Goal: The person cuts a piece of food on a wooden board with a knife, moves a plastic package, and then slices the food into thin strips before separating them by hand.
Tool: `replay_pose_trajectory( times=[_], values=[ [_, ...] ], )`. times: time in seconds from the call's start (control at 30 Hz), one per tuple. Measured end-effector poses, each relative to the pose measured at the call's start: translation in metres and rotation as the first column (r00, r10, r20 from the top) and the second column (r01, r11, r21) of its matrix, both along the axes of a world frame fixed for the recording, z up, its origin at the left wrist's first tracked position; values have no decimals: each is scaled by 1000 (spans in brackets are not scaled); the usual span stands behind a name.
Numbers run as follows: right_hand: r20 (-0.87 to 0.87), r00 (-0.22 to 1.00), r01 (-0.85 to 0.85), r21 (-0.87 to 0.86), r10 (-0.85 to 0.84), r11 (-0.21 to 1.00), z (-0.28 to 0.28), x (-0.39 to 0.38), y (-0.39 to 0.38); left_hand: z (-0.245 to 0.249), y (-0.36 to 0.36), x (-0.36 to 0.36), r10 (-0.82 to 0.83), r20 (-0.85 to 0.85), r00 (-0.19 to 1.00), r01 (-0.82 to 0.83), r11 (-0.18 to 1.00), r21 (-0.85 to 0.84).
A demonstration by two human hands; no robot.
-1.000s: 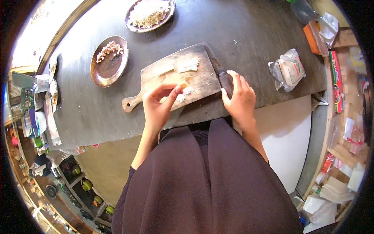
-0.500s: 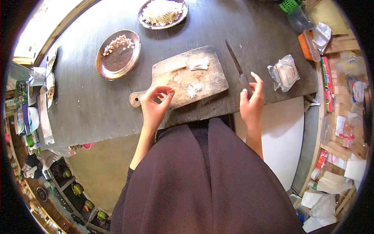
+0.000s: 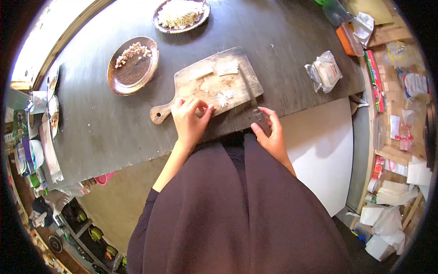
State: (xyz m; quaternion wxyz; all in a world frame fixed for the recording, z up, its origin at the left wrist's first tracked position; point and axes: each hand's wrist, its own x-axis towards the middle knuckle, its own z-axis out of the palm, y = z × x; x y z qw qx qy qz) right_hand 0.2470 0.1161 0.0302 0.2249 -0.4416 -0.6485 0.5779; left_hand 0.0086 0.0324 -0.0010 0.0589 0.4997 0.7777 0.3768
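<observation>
A wooden cutting board (image 3: pixel 200 86) with a holed handle lies on the dark table. On it are pale flat pieces (image 3: pixel 227 68) near the far side, another pale strip (image 3: pixel 203 73) beside them, and a small heap of thin white slivers (image 3: pixel 224 97). My left hand (image 3: pixel 190 119) is over the board's near-left edge, fingers curled in a pinch; what is between them is too small to make out. With my right hand (image 3: pixel 272 138) I grip a knife (image 3: pixel 250 92) by its dark handle, its blade slanting over the board's right side.
A brown plate (image 3: pixel 130 81) holding small diced pieces stands to the left, and a plate (image 3: pixel 184 28) heaped with pale shreds stands behind. A plastic-wrapped white block (image 3: pixel 326 73) lies to the right. An orange container (image 3: pixel 349 40) sits at the far-right edge.
My right hand has closed round the knife handle and brought the knife left from the table to over the board. The left hand has moved slightly right along the board's near edge.
</observation>
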Motion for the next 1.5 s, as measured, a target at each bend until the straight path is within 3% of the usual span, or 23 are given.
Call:
replay_pose_trajectory(
  times=[0.03, 0.1, 0.2, 0.23, 0.27, 0.33, 0.43, 0.93, 1.27, 1.33, 1.5],
  values=[
    [3, 1000, 7, 2, -7, 1000, 0, 2, -2, -1, 0, 0, 8, -38, 999, -9, 1000, -25],
    [57, 985, -173, 151, 166, 973, 1, 4, -5, -3, 1, 1, 21, -72, 997, -19, 999, 27],
    [143, 963, -239, 77, 227, 968, 15, 3, -10, -4, -1, 3, 49, -122, 991, -39, 996, 86],
    [134, 954, -292, 201, 269, 935, 7, 5, -11, -7, -2, 2, -6, -147, 989, 22, 994, 108],
    [136, 954, -291, 199, 267, 936, 3, 5, -11, -8, -3, 2, -60, -172, 983, 83, 988, 129],
    [192, 939, -337, 353, 285, 873, -1, 3, -15, -8, -6, 4, -77, -185, 980, 98, 989, 108],
    [303, 903, -405, 369, 304, 836, -3, 3, -18, -4, -8, 2, -95, -216, 972, 113, 991, 70],
    [565, 793, -495, 383, 226, 780, -7, -8, -43, -15, -10, -7, -106, -245, 964, 132, 987, 90],
    [586, 784, -453, 317, 203, 833, 1, -29, -52, -13, -17, -12, -159, -205, 966, 172, 984, 49],
    [546, 821, -452, 442, 167, 775, -1, -31, -54, -15, -17, -11, -149, -197, 969, 163, 985, 54],
    [588, 796, -473, 453, 145, 756, -3, -32, -57, -15, -17, -12, -128, -169, 977, 139, 989, 57]
  ],
)
